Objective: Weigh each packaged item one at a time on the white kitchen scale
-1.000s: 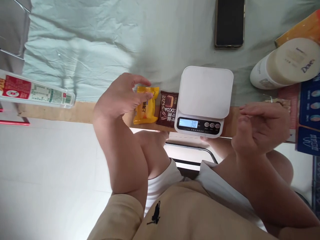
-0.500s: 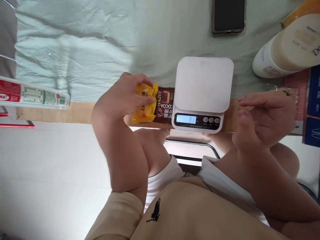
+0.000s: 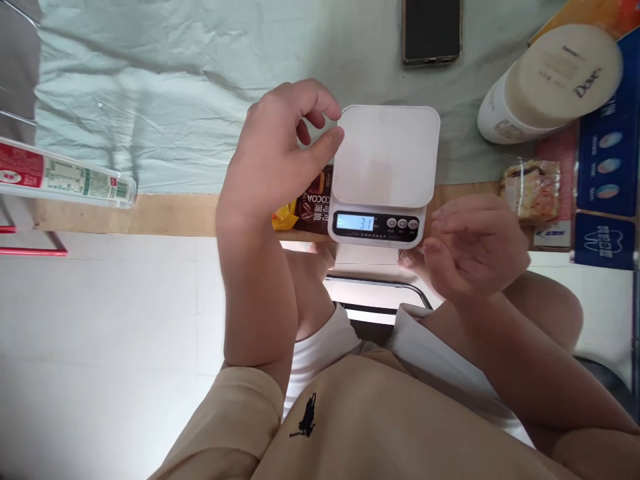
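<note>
My left hand (image 3: 293, 147) holds nothing, its thumb and fingers apart at the left edge of a white kitchen scale (image 3: 385, 157). The scale's platform is bare and its lit display (image 3: 356, 223) seems to read 31. Under my left hand lie a yellow snack packet (image 3: 286, 217), mostly hidden, and a brown cocoa biscuit packet (image 3: 315, 208) against the scale's left side. Beside the scale's lower right corner, my right hand (image 3: 480, 247) is loosely curled, thumb and index finger apart, with no object visible in it.
A white Dove bottle (image 3: 510, 110), a clear-wrapped snack (image 3: 533, 192) and a blue box (image 3: 607, 167) stand on the right. A dark phone (image 3: 433, 30) lies at the back. At the far left is a clear plastic container (image 3: 75, 180). The table's wooden edge (image 3: 180, 215) runs across the front.
My left hand has let go of the yellow packet and moved up and right to the scale's edge. My right hand has come closer to the scale's lower right corner.
</note>
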Available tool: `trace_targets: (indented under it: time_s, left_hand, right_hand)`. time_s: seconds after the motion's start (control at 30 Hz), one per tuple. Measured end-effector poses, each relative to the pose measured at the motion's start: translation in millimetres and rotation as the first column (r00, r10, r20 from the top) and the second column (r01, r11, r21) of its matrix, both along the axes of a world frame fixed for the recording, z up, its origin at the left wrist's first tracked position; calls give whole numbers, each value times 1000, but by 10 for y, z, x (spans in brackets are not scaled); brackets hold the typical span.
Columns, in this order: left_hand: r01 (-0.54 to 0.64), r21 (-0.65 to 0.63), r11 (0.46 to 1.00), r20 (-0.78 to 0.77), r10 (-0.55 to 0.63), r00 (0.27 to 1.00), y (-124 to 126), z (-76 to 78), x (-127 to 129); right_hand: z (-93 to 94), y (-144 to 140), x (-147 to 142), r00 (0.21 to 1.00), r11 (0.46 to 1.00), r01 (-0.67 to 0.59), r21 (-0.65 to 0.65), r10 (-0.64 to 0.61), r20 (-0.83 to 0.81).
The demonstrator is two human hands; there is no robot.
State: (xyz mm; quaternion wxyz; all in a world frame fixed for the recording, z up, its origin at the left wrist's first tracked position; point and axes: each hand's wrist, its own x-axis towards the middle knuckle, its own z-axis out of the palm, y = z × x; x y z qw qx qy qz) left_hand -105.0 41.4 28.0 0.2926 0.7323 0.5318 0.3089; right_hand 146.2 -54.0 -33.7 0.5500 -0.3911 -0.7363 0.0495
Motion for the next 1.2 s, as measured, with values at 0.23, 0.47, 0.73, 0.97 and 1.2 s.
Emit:
trace_targets:
  time_s: [0.23,0.47,0.73,0.97,1.2]
  left_hand:
    - [102,63,993,-65,-98,993,-251,187,374]
    - [123,68,990,110,-130,985,-606,99,187]
    - [-48,-35,998,256,55,965,-829,-99,-72]
    - [-91,-44,995,260,100,961,-837,-103,-119]
    - [-36,-56,998,279,50,959,-731,-175,-81]
  right_hand:
    - [-84,-817,-292,738,682,-458,-570,649,184]
    - [-746,-1827,-573,313,197,-318,-927,945,94]
    - [-902,-2263,-331,323,-17,-100,-995,945,-48]
    - [-964,-2414,-319,395,-56,-77,-995,915,-82]
    - [-1391,-1888,-256,348,-139,-248,-959,911,-222]
